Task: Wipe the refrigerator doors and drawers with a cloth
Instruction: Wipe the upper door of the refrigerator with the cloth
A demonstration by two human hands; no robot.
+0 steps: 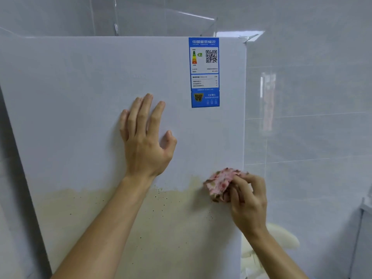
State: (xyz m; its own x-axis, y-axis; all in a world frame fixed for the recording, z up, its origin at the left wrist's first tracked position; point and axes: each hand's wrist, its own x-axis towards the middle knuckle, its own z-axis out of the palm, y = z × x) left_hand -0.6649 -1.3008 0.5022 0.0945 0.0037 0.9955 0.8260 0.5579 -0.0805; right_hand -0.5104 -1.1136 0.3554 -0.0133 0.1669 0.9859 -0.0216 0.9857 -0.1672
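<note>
The white refrigerator door fills the view; its lower part carries a beige, speckled smear. My left hand lies flat against the door above the smear, fingers straight and spread. My right hand grips a crumpled pink patterned cloth and holds it against the door near its right edge, at the top border of the smear.
A blue energy label is stuck on the door's upper right corner. A clear plastic box stands on top of the refrigerator. A grey tiled wall lies to the right, with a pale object low beside the door.
</note>
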